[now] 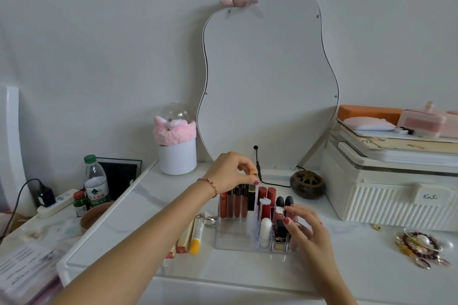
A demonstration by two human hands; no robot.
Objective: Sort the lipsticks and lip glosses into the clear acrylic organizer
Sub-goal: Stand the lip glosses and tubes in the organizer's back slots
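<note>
The clear acrylic organizer (230,240) stands on the white table in front of me. Several dark red lip glosses (234,205) stand in its back left slots, two red lipsticks (266,202) and two black-capped ones (285,202) at the back right. A white tube (265,229) and a black and gold lipstick (280,234) sit in the front cells. My left hand (230,173) pinches the gold top of a black lipstick (252,192) standing at the organizer's back. My right hand (306,228) hovers at the front right cells, fingers spread, holding nothing that I can see.
Two red and cream tubes (183,240) and a yellow-capped tube (197,235) lie left of the organizer. A dark round burner (308,184) and black cable sit behind, a white ribbed box (391,195) to the right, beaded jewellery (421,247) at front right, a white pot (177,158) at back left.
</note>
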